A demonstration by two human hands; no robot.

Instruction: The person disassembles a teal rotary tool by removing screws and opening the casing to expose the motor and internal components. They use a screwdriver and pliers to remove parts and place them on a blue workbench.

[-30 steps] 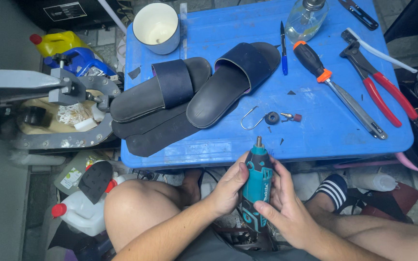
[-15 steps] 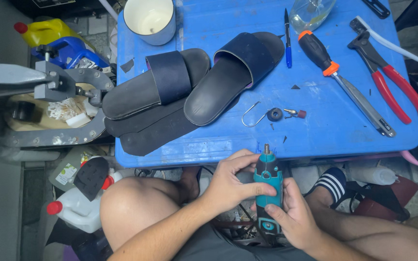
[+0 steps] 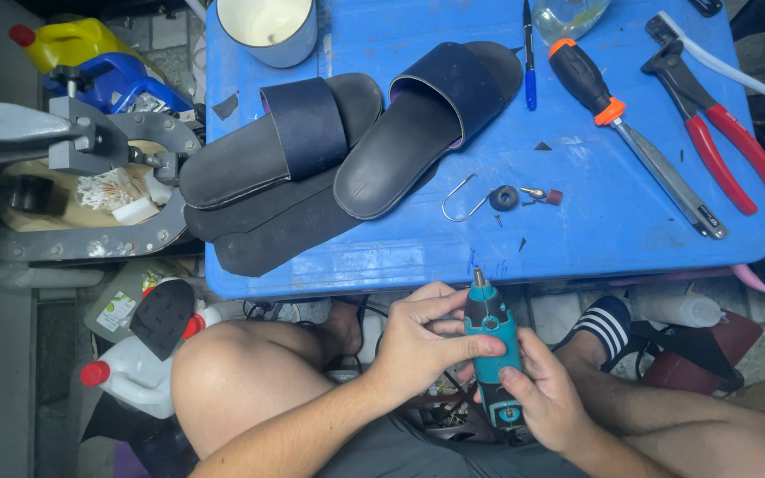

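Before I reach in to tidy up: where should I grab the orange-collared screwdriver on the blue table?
Probably by the black handle of the screwdriver, coming from above at the far end. It lies flat and diagonal on the blue table, its handle thick and clear of the pen, while the thin metal shaft runs close beside the red-handled pliers.

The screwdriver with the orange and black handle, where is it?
In the head view, the screwdriver lies on the blue table's right side, between the blue pen and the red pliers.

Your blue table [image 3: 595,239] fills the upper frame: two dark slides [image 3: 356,146] left of centre, a white cup [image 3: 269,26] top left, a screwdriver [image 3: 630,133] and red pliers [image 3: 719,119] right.
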